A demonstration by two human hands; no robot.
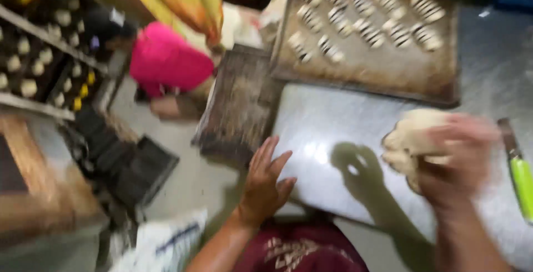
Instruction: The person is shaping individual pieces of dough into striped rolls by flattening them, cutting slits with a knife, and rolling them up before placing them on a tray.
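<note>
Dough in my right grip, trays beyond

My right hand (458,158) holds a dough lump (411,139); my left hand (265,180) rests spread wide on the tabletop (333,133). The baking tray (444,86) carries striped pastries (366,14).

Bakery workroom: baking tray (444,83) of striped pastries (366,30) at upper right, rack (33,105) of dough pieces (28,87) upper left, floured steel table (333,133) centre.

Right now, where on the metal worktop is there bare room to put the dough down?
Bare worktop lies between the left hand and the dough held by the right hand. The far baking tray is crowded with striped pastries; a green-handled knife occupies the right edge.
</note>
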